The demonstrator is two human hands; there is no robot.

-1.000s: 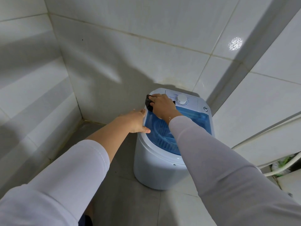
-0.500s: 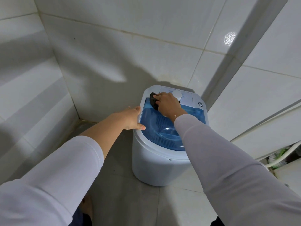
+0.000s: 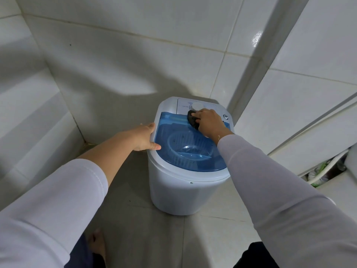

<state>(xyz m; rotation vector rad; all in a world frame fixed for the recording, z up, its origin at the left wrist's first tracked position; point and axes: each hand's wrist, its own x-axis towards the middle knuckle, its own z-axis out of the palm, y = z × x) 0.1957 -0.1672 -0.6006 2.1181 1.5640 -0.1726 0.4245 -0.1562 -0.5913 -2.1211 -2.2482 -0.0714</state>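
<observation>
tiled corner (image 3: 85,141), dark cloth (image 3: 193,120) on washer (image 3: 183,190)

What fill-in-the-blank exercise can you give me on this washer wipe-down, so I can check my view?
1. The right hand holds a dark scrubbing pad next to the round white ____ on the control panel.
2. The left hand rests on the ____ side of the small white plastic washing machine.
3. The machine's translucent plastic lid is ____ in colour.
Missing words: dial; left; blue.

White tiled walls (image 3: 135,55) — grey floor (image 3: 135,238)
</observation>
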